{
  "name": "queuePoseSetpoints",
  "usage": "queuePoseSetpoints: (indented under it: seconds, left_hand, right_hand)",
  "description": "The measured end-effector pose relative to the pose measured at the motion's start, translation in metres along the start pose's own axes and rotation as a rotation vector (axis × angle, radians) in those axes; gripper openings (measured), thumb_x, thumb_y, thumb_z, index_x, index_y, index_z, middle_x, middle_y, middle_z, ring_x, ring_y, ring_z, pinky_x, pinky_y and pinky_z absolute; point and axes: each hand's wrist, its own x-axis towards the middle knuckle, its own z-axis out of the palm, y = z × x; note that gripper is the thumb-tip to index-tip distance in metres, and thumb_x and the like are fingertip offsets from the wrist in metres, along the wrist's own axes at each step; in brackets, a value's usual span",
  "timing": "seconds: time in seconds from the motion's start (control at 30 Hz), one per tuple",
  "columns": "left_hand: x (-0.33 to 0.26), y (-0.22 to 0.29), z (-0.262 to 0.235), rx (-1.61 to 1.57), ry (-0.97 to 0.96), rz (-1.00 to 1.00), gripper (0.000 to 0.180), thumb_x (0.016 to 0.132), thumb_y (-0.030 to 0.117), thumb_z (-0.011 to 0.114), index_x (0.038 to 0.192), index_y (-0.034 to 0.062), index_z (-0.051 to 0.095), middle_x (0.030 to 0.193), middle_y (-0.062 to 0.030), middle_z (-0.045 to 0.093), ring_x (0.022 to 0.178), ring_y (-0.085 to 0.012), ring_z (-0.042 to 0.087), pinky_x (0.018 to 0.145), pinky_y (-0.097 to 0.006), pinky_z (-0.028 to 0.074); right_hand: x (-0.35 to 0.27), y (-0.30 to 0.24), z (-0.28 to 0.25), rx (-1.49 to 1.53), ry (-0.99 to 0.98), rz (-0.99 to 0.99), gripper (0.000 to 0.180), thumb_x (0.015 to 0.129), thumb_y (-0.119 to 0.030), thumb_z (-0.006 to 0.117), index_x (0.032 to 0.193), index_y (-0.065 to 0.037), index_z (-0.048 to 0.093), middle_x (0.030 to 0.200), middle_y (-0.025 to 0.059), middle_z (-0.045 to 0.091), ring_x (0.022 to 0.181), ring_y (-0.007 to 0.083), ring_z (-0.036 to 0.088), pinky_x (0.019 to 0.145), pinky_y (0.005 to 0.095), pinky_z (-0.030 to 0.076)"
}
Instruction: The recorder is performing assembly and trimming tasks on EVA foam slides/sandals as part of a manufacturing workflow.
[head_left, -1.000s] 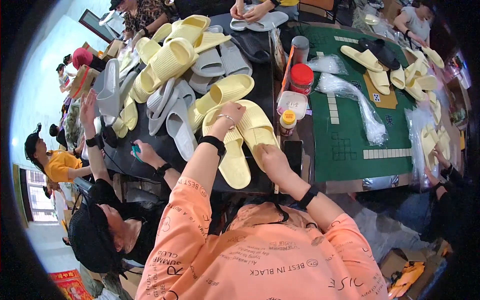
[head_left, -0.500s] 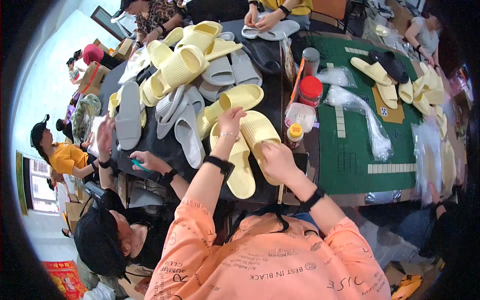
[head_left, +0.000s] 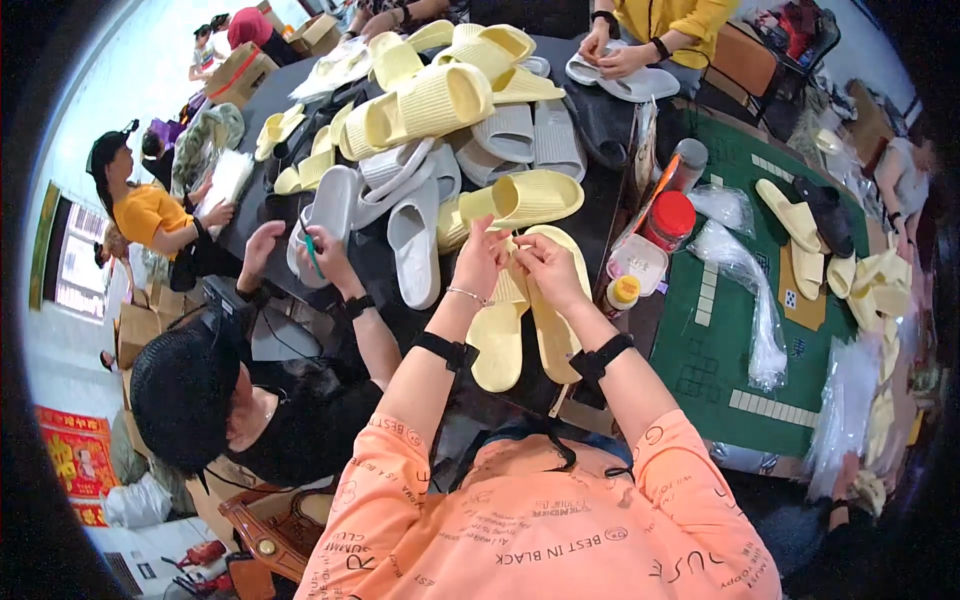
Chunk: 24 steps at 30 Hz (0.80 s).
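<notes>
A pair of pale yellow slippers lies before me on the dark table: the left slipper (head_left: 496, 352) and the right slipper (head_left: 556, 335) are side by side, heels toward me. My left hand (head_left: 481, 264) is above the left slipper's strap, its fingers curled and drawn together. Close beside it, my right hand (head_left: 552, 270) pinches with thumb and forefinger over the right slipper. Whatever is at the fingertips is too small to make out. Just beyond my hands lies another yellow slipper (head_left: 540, 198), tipped on its side.
A heap of yellow and grey slippers (head_left: 415, 110) covers the table ahead. To the left, a co-worker's hand (head_left: 330, 262) holds green-handled snippers beside a grey slipper. A red-lidded jar (head_left: 668, 220) and a yellow-capped bottle (head_left: 621, 293) stand right, beside a green mat (head_left: 690, 345).
My hands have come close together above the slipper pair; the right has left the right slipper's strap edge. The view has shifted. The co-worker's hands have moved to a grey slipper.
</notes>
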Motion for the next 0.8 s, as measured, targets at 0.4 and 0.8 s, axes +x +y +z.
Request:
queuePoseSetpoints:
  seconds: [0.4, 0.8]
  left_hand:
    - [0.0, -0.011, -0.008, 0.386, -0.051, 0.116, 0.035, 0.089, 0.028, 0.035, 0.112, 0.0029, 0.041, 0.079, -0.0031, 0.049, 0.063, -0.007, 0.043, 0.058, -0.019, 0.037]
    - [-0.003, 0.003, -0.013, 0.618, 0.038, 0.209, 0.015, 0.082, 0.007, 0.049, 0.092, -0.0022, 0.055, 0.068, 0.0006, 0.051, 0.057, -0.006, 0.044, 0.054, -0.019, 0.038]
  right_hand:
    - [0.002, -0.004, 0.007, 0.001, -0.069, -0.04, 0.011, 0.08, -0.006, 0.051, 0.085, 0.002, 0.057, 0.074, 0.0014, 0.057, 0.065, 0.0063, 0.051, 0.059, 0.019, 0.04]
    - [0.008, 0.007, 0.004, -0.23, 0.13, -0.004, 0.014, 0.077, -0.014, 0.056, 0.081, -0.001, 0.058, 0.06, 0.004, 0.057, 0.055, 0.0082, 0.053, 0.051, 0.0204, 0.04]
